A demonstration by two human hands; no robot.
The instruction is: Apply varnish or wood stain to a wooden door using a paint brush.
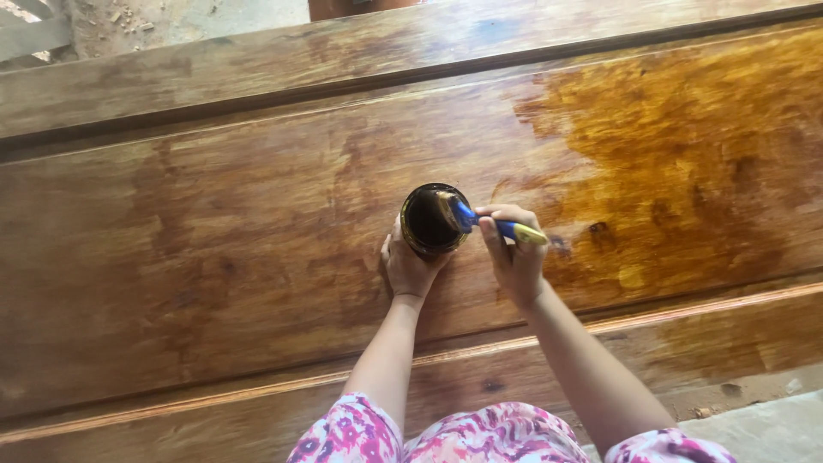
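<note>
My left hand (410, 267) cups the small round dark tin (433, 219) on the brown wooden panel (214, 249) while my right hand (513, 257) pinches the blue-handled brush (480, 221) dipping in it; overloaded bristles could drip beside the tin.

Only obstacle on the wooden door panel (214, 257): the round tin of dark varnish (433, 219), mid-panel. Left hand (410, 266) wraps its near side; right hand (514, 257) just beside it, paintbrush (489, 223) across the rim. Wide flat wood open left and right. Glossy wet patch (686, 154) covers far right. Raised ribs run along both long edges.
</note>
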